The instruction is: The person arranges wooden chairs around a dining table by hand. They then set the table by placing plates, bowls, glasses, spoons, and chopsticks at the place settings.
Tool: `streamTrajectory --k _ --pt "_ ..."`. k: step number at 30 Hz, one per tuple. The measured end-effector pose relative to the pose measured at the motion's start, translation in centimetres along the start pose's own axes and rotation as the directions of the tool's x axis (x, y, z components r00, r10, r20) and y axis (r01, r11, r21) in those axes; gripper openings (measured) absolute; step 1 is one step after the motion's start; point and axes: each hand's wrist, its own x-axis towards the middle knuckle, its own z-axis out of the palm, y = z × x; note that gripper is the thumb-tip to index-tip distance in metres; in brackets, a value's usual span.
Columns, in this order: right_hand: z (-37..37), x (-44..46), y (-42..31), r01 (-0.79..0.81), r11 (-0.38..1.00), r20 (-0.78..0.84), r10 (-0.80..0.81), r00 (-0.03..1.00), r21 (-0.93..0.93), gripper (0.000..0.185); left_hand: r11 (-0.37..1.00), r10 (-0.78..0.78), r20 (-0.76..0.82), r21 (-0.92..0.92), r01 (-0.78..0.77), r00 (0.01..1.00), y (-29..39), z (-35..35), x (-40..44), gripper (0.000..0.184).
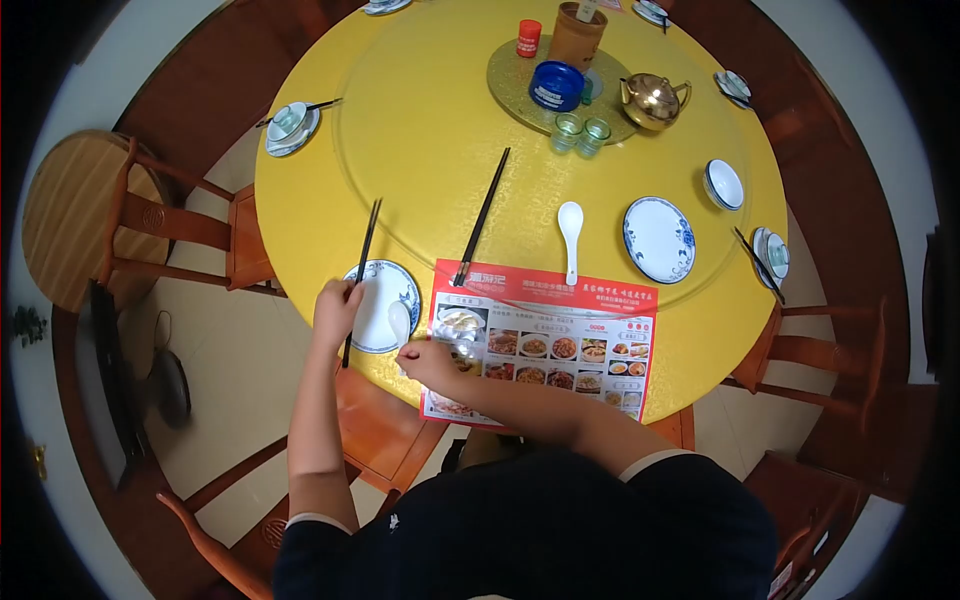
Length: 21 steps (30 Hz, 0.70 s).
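Note:
My left hand (337,308) is closed on a pair of dark chopsticks (368,240), which lie across the left side of a white plate with a blue floral rim (377,335). In my right hand (428,364), the fingers pinch the handle of a white soup spoon (399,318), its bowl over the plate's right part. A red-topped menu sheet (545,350) with food photos lies under my right forearm. Beyond the menu are a second pair of chopsticks (484,212), another white spoon (570,235) and a second blue-rimmed plate (659,239).
The round table (420,130) has a yellow cover under a glass disc. A small turntable (510,85) bears a blue ashtray (557,87), two glasses (580,135), a brass teapot (655,102) and a brown container (577,38). A bowl (723,185) tilts at right. Wooden chairs (190,222) surround it.

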Motion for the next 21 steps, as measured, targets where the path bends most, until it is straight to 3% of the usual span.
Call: streamTrajectory --k 1,3,4,6,7,8,10,12,21 --pt "-0.5 -0.6 -0.7 0.003 1.000 -0.011 -0.003 1.000 -0.001 0.014 0.998 0.068 0.039 0.015 -0.068 0.997 1.6 0.1 1.6 0.028" --pt "-2.8 -2.7 -3.3 0.152 0.947 0.019 -0.153 0.988 -0.282 0.013 0.998 0.029 0.152 0.042 -0.036 0.988 5.2 1.3 4.7 0.030" --pt "-4.0 -3.9 -3.7 0.286 0.918 -0.072 -0.316 0.946 -0.275 0.011 0.996 0.058 0.163 0.058 -0.068 0.985 6.3 2.6 6.2 0.030" --pt "-7.7 -5.9 -5.1 0.193 0.971 -0.231 -0.221 0.948 -0.138 0.011 0.992 0.103 0.173 0.059 -0.115 0.979 8.2 5.7 8.8 0.030" --pt "-10.0 -5.9 -4.3 0.033 0.978 -0.303 -0.096 0.948 -0.208 0.017 0.985 0.116 0.193 0.105 -0.139 0.974 9.0 7.2 9.8 0.030" --pt "-12.5 -5.9 -4.7 -0.041 0.997 -0.434 0.011 0.901 -0.061 0.023 0.975 0.127 0.214 0.153 -0.162 0.969 9.7 8.4 10.5 0.029" --pt "-17.4 -5.2 -5.2 -0.070 0.969 -0.611 -0.091 0.787 -0.235 0.026 0.966 0.130 0.210 0.191 -0.172 0.969 11.0 10.4 11.6 0.029" --pt "-21.7 -4.0 -3.6 -0.147 0.898 -0.645 -0.177 0.743 -0.416 0.026 0.957 0.130 0.204 0.231 -0.177 0.970 12.0 11.7 12.1 0.028" --pt "-25.4 -1.1 -5.8 -0.279 0.804 -0.578 -0.098 0.810 -0.526 0.018 0.955 0.177 0.110 0.220 -0.198 0.978 12.9 13.5 12.2 0.028"
